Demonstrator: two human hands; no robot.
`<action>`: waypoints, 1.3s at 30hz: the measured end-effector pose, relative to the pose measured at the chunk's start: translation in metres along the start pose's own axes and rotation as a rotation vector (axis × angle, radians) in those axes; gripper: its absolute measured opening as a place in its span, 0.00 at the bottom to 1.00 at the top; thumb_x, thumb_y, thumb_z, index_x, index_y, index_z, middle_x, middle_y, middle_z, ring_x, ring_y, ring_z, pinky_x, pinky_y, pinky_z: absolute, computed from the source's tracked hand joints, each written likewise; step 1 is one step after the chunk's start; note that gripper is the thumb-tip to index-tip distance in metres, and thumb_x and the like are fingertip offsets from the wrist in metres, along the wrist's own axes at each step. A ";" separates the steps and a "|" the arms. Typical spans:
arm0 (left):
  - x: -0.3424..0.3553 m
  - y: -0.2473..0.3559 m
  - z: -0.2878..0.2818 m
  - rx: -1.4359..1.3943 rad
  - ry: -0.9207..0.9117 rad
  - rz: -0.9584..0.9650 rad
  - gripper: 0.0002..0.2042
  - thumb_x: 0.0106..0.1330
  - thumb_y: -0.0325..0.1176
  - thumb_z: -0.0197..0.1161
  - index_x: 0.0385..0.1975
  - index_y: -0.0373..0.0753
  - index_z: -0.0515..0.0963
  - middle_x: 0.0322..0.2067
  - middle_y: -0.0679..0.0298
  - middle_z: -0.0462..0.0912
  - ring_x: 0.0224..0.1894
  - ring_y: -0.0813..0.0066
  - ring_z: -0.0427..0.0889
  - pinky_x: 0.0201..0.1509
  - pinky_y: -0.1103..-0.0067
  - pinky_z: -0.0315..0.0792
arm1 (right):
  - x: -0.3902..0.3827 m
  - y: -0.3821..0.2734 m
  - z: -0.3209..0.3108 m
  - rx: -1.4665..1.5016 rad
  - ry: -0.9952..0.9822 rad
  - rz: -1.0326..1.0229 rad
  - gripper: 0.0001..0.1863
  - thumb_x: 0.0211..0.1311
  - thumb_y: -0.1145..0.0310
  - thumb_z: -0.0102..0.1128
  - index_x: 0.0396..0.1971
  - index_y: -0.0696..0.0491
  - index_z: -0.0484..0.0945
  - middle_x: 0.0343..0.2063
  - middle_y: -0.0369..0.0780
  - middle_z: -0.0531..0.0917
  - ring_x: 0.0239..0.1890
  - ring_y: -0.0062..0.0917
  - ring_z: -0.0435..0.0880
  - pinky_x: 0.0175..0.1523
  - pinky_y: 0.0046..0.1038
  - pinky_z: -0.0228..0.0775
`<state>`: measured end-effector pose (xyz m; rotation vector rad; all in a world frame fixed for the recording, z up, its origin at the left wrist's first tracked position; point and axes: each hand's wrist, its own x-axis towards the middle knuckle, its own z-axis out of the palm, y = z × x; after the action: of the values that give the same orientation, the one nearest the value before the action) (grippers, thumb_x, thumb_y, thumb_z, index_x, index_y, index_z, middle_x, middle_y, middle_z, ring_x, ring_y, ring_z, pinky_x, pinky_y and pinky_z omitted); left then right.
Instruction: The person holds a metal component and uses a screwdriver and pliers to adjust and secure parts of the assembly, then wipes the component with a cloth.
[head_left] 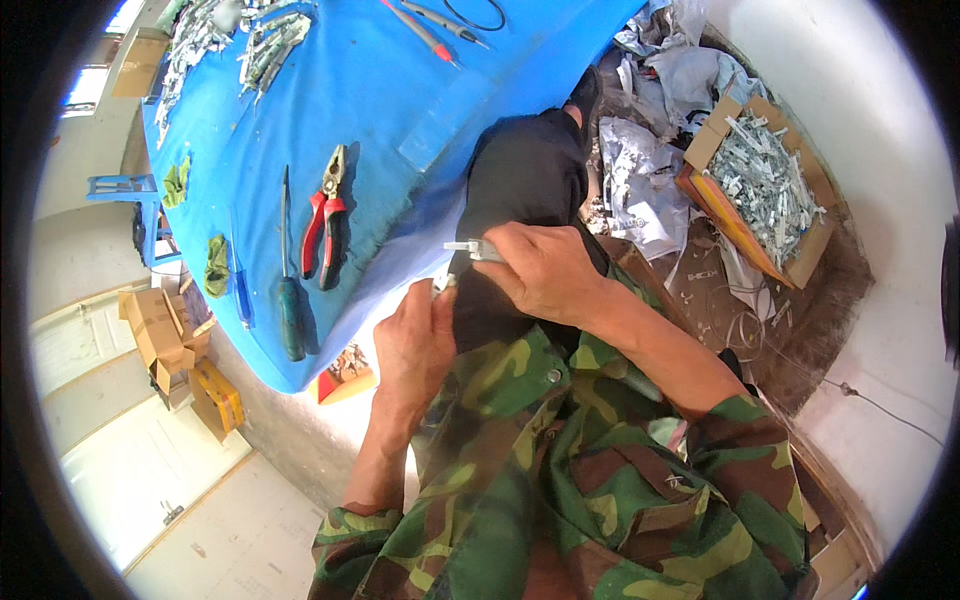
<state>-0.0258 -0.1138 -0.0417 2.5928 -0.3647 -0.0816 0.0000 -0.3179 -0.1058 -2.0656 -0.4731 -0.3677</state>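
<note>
Over my lap, my right hand pinches a small grey-white plastic part with a narrow tip pointing left. Just below and to its left, my left hand is closed with thumb and fingertips on a small white piece, mostly hidden by the fingers. A short gap separates the two pieces. On the blue-covered table to the left lie red-and-black pliers and a screwdriver with a dark green handle. A thinner blue-handled screwdriver rests near the table's left edge.
Piles of small metallic-looking parts and red and black test probes lie at the table's far side. At right, a cardboard box holds many grey-white parts, beside plastic bags. Cartons stand at left; an orange box sits below the table edge.
</note>
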 end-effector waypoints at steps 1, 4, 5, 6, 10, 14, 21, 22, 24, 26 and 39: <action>0.001 -0.003 -0.005 -0.008 -0.005 -0.027 0.07 0.79 0.31 0.58 0.39 0.34 0.74 0.23 0.47 0.78 0.25 0.42 0.79 0.28 0.62 0.70 | -0.001 0.000 0.000 0.006 -0.001 0.018 0.15 0.63 0.64 0.73 0.39 0.55 0.76 0.27 0.42 0.83 0.29 0.41 0.85 0.32 0.37 0.76; 0.001 -0.007 -0.006 -0.002 0.021 -0.027 0.08 0.79 0.33 0.58 0.40 0.34 0.75 0.22 0.52 0.78 0.24 0.53 0.80 0.29 0.67 0.72 | 0.001 -0.007 -0.001 0.038 0.048 -0.005 0.17 0.62 0.67 0.75 0.42 0.58 0.77 0.29 0.43 0.83 0.29 0.42 0.86 0.32 0.36 0.76; 0.000 -0.009 -0.004 -0.025 0.014 -0.050 0.09 0.80 0.33 0.58 0.40 0.33 0.74 0.22 0.53 0.78 0.23 0.56 0.81 0.29 0.68 0.72 | 0.000 -0.007 0.000 0.050 0.063 0.003 0.16 0.61 0.68 0.75 0.43 0.58 0.78 0.29 0.44 0.84 0.29 0.42 0.86 0.32 0.36 0.76; 0.000 -0.009 -0.003 -0.046 0.005 -0.075 0.10 0.80 0.34 0.58 0.39 0.33 0.74 0.22 0.54 0.78 0.23 0.60 0.81 0.29 0.68 0.72 | -0.001 -0.007 0.002 0.065 0.077 0.014 0.16 0.61 0.68 0.75 0.43 0.58 0.78 0.30 0.44 0.84 0.29 0.42 0.86 0.33 0.36 0.76; 0.003 -0.004 -0.003 -0.166 0.033 -0.109 0.12 0.81 0.36 0.58 0.38 0.33 0.76 0.22 0.59 0.81 0.24 0.70 0.82 0.29 0.72 0.73 | -0.004 -0.010 0.001 0.148 0.106 0.088 0.15 0.64 0.71 0.72 0.45 0.59 0.78 0.31 0.46 0.85 0.31 0.42 0.87 0.34 0.34 0.77; 0.008 0.005 -0.002 -0.277 0.025 -0.150 0.13 0.81 0.38 0.59 0.39 0.33 0.78 0.22 0.61 0.83 0.24 0.75 0.81 0.30 0.75 0.73 | -0.004 -0.013 -0.001 0.251 0.101 0.192 0.14 0.70 0.64 0.67 0.45 0.58 0.78 0.32 0.45 0.84 0.32 0.44 0.85 0.35 0.37 0.76; 0.009 0.014 0.002 -0.423 -0.026 -0.191 0.15 0.80 0.42 0.61 0.44 0.33 0.80 0.25 0.65 0.84 0.24 0.82 0.77 0.28 0.81 0.70 | -0.006 -0.020 -0.007 0.400 0.112 0.275 0.16 0.77 0.63 0.59 0.52 0.60 0.77 0.31 0.46 0.82 0.31 0.40 0.84 0.38 0.36 0.75; 0.010 0.015 0.002 -0.442 -0.020 -0.196 0.15 0.80 0.42 0.61 0.45 0.33 0.80 0.25 0.65 0.84 0.24 0.83 0.77 0.27 0.82 0.70 | -0.006 -0.020 -0.008 0.414 0.113 0.274 0.16 0.77 0.63 0.58 0.52 0.61 0.77 0.31 0.46 0.82 0.31 0.40 0.84 0.39 0.36 0.75; 0.011 0.017 0.004 -0.478 -0.011 -0.207 0.15 0.80 0.42 0.62 0.46 0.33 0.80 0.26 0.66 0.84 0.24 0.84 0.76 0.27 0.83 0.69 | -0.009 -0.021 -0.008 0.451 0.107 0.301 0.16 0.78 0.63 0.57 0.52 0.61 0.77 0.32 0.47 0.82 0.33 0.40 0.84 0.40 0.36 0.75; 0.012 0.019 0.005 -0.498 -0.014 -0.206 0.15 0.79 0.42 0.63 0.48 0.33 0.80 0.28 0.66 0.84 0.24 0.84 0.75 0.28 0.83 0.70 | -0.011 -0.021 -0.008 0.487 0.105 0.319 0.16 0.78 0.63 0.56 0.53 0.61 0.76 0.33 0.47 0.82 0.34 0.41 0.84 0.42 0.36 0.75; 0.020 0.034 0.003 -0.892 -0.008 -0.340 0.09 0.73 0.33 0.66 0.44 0.35 0.78 0.37 0.64 0.85 0.33 0.81 0.80 0.39 0.82 0.74 | -0.016 -0.030 -0.010 0.552 0.130 0.344 0.15 0.76 0.65 0.57 0.53 0.60 0.77 0.37 0.46 0.83 0.36 0.35 0.84 0.42 0.34 0.76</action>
<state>-0.0156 -0.1494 -0.0271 1.7388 0.1119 -0.2984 -0.0287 -0.3151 -0.0858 -1.5346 -0.1118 -0.1404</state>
